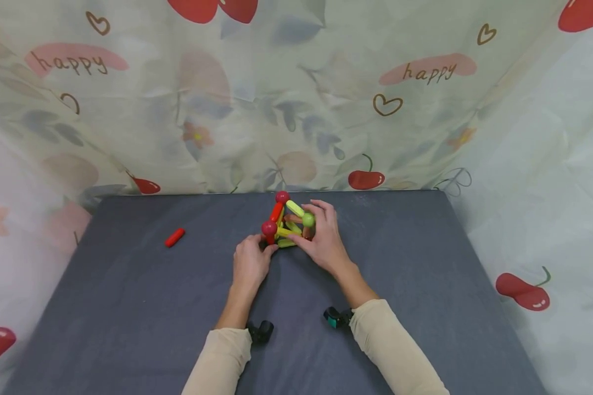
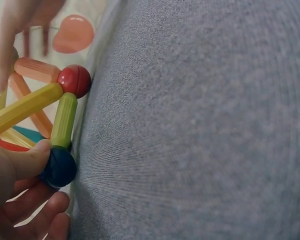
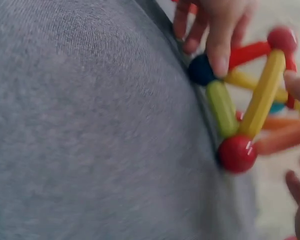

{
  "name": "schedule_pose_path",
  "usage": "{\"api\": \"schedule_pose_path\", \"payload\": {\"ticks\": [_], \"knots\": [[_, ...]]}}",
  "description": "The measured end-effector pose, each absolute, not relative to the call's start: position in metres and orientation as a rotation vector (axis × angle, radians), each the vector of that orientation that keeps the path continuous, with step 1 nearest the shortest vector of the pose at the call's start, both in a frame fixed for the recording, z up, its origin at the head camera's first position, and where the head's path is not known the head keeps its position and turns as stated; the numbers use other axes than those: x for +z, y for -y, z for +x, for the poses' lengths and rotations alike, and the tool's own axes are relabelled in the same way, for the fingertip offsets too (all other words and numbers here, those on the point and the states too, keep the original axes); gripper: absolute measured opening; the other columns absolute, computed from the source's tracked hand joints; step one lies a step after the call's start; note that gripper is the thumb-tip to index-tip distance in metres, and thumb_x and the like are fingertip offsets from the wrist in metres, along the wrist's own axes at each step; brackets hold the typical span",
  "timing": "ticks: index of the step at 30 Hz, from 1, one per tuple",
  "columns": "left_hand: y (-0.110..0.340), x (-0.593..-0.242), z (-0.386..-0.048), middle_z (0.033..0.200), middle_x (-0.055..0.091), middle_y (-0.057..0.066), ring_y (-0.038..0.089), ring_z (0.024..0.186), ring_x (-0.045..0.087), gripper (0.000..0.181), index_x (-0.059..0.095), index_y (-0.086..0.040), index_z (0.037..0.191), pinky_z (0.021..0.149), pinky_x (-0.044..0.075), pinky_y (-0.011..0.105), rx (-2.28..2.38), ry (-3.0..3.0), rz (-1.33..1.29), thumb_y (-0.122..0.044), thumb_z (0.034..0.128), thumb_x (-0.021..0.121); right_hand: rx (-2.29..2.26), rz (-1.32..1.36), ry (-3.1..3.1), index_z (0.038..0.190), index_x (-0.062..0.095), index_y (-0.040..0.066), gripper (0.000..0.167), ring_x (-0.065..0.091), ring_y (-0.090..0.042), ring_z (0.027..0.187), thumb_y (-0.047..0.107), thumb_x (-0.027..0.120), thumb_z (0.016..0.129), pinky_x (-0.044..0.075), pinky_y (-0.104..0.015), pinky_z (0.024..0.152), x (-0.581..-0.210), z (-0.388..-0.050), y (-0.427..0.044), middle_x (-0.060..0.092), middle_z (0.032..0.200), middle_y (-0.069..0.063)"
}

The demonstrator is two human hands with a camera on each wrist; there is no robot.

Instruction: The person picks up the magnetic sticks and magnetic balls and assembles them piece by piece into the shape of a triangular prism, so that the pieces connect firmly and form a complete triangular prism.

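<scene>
A ball-and-stick toy frame (image 1: 277, 212) of coloured sticks and balls stands near the table's far edge. Low at its near left corner, my left hand (image 1: 251, 260) pinches the dark blue ball (image 2: 60, 167) between thumb and fingers. A light green stick (image 2: 64, 120) joins that ball to a red ball (image 2: 74, 81) on the table. My right hand (image 1: 323, 236) holds the frame's right side, its thumb by a yellow stick (image 3: 265, 92) and its fingers around the green ball (image 1: 308, 220). Its exact contact is partly hidden.
A loose red stick (image 1: 175, 237) lies on the dark grey tabletop (image 1: 143, 307), left of the frame. Behind the table hangs a patterned cloth (image 1: 257, 109). Each wrist wears a small black camera, such as the right wrist camera (image 1: 333, 317).
</scene>
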State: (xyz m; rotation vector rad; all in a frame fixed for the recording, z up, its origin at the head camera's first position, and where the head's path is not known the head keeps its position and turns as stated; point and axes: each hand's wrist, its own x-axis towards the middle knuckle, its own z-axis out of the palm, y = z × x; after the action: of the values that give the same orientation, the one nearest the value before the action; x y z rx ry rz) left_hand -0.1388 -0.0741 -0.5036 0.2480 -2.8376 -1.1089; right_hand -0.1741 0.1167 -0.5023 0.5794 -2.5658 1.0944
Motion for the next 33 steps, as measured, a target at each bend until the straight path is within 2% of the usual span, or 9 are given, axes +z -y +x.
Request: {"api": "schedule_pose_path", "payload": {"ticks": [2, 5, 8, 11, 14, 19, 23, 27, 33], "knots": [[0.072, -0.504, -0.138, 0.110, 0.073, 0.016, 0.034, 0.094, 0.070, 0.038, 0.073, -0.003, 0.118, 0.084, 0.057, 0.050, -1.105, 2.835, 0.249, -0.029, 0.0906, 0.079, 1.300, 0.512, 2.572, 0.129, 0.058, 0.009, 0.056, 0.051, -0.031, 0.120, 0.031, 0.085, 0.085, 0.049, -0.044, 0.100, -0.514, -0.175, -0.125, 0.046, 0.136, -0.015], [0.072, -0.504, -0.137, 0.110, 0.073, 0.015, 0.035, 0.098, 0.070, 0.038, 0.073, -0.004, 0.119, 0.086, 0.057, 0.051, -1.082, 2.838, 0.232, -0.029, 0.0907, 0.079, 1.517, 0.429, 2.674, 0.115, 0.064, 0.011, 0.035, 0.058, -0.023, 0.102, 0.030, 0.080, 0.090, 0.052, -0.034, 0.087, -0.528, -0.177, -0.135, 0.053, 0.120, -0.011], [0.073, -0.504, -0.139, 0.107, 0.073, 0.014, 0.035, 0.098, 0.070, 0.037, 0.074, -0.005, 0.117, 0.086, 0.057, 0.051, -1.048, 2.851, 0.188, -0.032, 0.0914, 0.078, 1.593, 0.434, 2.752, 0.109, 0.068, 0.012, 0.023, 0.061, -0.021, 0.097, 0.028, 0.075, 0.094, 0.052, -0.032, 0.084, -0.535, -0.181, -0.140, 0.058, 0.114, -0.010], [0.076, -0.505, -0.141, 0.108, 0.072, 0.013, 0.034, 0.100, 0.068, 0.037, 0.073, -0.007, 0.116, 0.088, 0.056, 0.051, -1.013, 2.888, 0.119, -0.034, 0.0920, 0.077, 1.585, 0.452, 2.784, 0.110, 0.070, 0.013, 0.021, 0.061, -0.021, 0.098, 0.028, 0.073, 0.095, 0.051, -0.034, 0.086, -0.536, -0.184, -0.143, 0.059, 0.115, -0.010], [0.090, -0.506, -0.141, 0.114, 0.071, 0.011, 0.031, 0.104, 0.065, 0.041, 0.072, -0.010, 0.123, 0.092, 0.053, 0.049, -1.026, 2.930, 0.050, -0.036, 0.0927, 0.076, 1.575, 0.462, 2.815, 0.109, 0.070, 0.014, 0.020, 0.060, -0.020, 0.100, 0.029, 0.073, 0.096, 0.050, -0.034, 0.087, -0.535, -0.184, -0.142, 0.060, 0.116, -0.009], [0.145, -0.492, -0.140, 0.120, 0.069, 0.011, 0.030, 0.106, 0.060, 0.042, 0.069, -0.014, 0.130, 0.092, 0.048, 0.048, -1.085, 2.849, 0.001, -0.033, 0.0936, 0.075, 1.586, 0.500, 2.823, 0.109, 0.070, 0.014, 0.018, 0.059, -0.020, 0.102, 0.028, 0.071, 0.097, 0.050, -0.033, 0.088, -0.535, -0.184, -0.140, 0.059, 0.119, -0.009], [0.206, -0.481, -0.141, 0.126, 0.067, 0.015, 0.034, 0.114, 0.057, 0.040, 0.068, -0.012, 0.131, 0.095, 0.045, 0.053, -1.019, 2.742, 0.099, -0.027, 0.0948, 0.075, 1.601, 0.496, 2.814, 0.108, 0.070, 0.014, 0.017, 0.058, -0.021, 0.102, 0.027, 0.071, 0.097, 0.049, -0.034, 0.088, -0.534, -0.184, -0.138, 0.059, 0.118, -0.010], [0.257, -0.483, -0.142, 0.134, 0.062, 0.020, 0.039, 0.116, 0.053, 0.046, 0.064, -0.009, 0.137, 0.097, 0.043, 0.056, -0.925, 2.764, 0.292, -0.026, 0.0959, 0.073, 1.598, 0.488, 2.818, 0.111, 0.070, 0.013, 0.020, 0.059, -0.022, 0.102, 0.027, 0.071, 0.097, 0.049, -0.034, 0.089, -0.535, -0.185, -0.138, 0.059, 0.118, -0.009], [0.294, -0.496, -0.140, 0.135, 0.059, 0.027, 0.046, 0.125, 0.048, 0.051, 0.062, -0.002, 0.138, 0.104, 0.038, 0.061, -0.838, 2.890, 0.384, -0.030, 0.0966, 0.072, 1.611, 0.468, 2.830, 0.117, 0.071, 0.014, 0.025, 0.059, -0.021, 0.103, 0.029, 0.071, 0.097, 0.049, -0.035, 0.090, -0.536, -0.184, -0.139, 0.059, 0.119, -0.008]]}}
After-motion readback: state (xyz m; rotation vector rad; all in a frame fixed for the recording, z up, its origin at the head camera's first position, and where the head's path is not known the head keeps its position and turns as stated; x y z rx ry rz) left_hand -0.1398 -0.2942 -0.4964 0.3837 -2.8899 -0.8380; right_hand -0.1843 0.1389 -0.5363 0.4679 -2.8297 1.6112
